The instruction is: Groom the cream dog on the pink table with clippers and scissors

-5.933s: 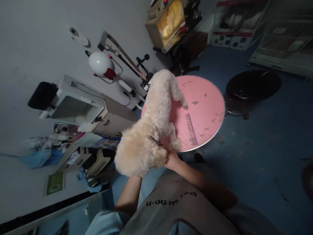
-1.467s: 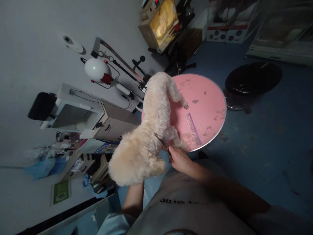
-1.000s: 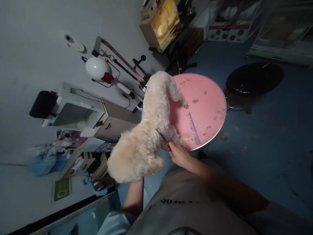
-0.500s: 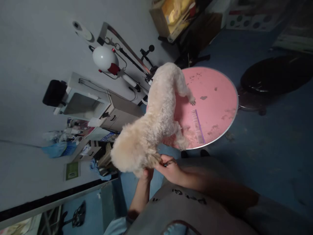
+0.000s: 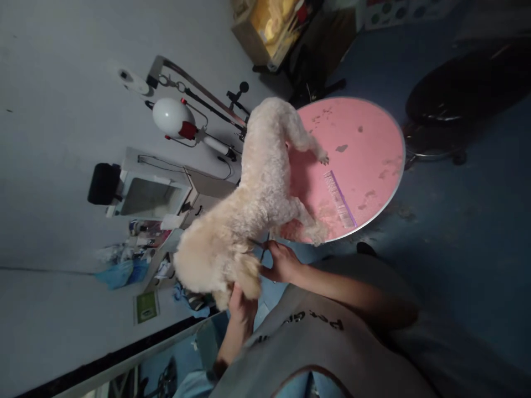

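Observation:
A cream curly-coated dog (image 5: 253, 204) stands on the round pink table (image 5: 373, 143), its head end hanging past the near edge toward me. My left hand (image 5: 243, 304) reaches up under the dog's head and grips the fur there. My right hand (image 5: 282, 262) holds small dark scissors (image 5: 262, 250) against the fur by the dog's neck and front leg. A purple comb (image 5: 341, 198) lies on the pink tabletop to the right of the dog, clear of both hands.
A white-and-red dryer head (image 5: 172, 119) on a metal arm stands behind the table by the wall. A white cabinet (image 5: 166, 193) and cluttered shelves are on the left. A black round stool (image 5: 456, 88) stands on the blue floor to the right. Fur clippings dot the tabletop.
My right hand with the scissors dropped from the dog's side to below its head, then rose to the neck fur. My left hand shifted up under the head. The view tilted.

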The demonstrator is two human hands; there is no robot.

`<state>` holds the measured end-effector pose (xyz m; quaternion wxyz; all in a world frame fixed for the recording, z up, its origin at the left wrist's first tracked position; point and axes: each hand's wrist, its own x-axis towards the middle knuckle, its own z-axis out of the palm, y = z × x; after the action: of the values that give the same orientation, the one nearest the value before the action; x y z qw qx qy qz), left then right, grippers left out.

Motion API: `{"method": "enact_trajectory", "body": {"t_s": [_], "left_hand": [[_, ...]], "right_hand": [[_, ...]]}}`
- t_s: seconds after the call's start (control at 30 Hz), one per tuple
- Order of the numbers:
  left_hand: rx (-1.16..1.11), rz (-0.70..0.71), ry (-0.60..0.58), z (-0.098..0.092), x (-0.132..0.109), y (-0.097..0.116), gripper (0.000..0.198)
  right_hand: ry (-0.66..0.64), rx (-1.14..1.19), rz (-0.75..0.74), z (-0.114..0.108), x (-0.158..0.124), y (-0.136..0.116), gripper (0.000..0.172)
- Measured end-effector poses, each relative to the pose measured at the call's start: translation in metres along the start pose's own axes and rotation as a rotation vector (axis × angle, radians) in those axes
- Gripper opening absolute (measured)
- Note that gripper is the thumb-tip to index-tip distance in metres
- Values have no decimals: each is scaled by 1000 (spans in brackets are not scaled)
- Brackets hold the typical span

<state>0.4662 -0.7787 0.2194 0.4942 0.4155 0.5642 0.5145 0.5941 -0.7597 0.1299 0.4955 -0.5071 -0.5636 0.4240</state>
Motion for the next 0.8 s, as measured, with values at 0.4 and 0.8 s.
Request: {"method": "enact_trajectory", "body": {"t_s": [0.4, 0.8], "left_hand": [[30, 30, -61, -17, 22, 13, 59], [183, 234, -233, -27, 33, 15, 49]], "right_hand": [[94, -168, 8, 35, 29, -15, 50], [243, -254, 65, 50, 46, -2, 36]]}}
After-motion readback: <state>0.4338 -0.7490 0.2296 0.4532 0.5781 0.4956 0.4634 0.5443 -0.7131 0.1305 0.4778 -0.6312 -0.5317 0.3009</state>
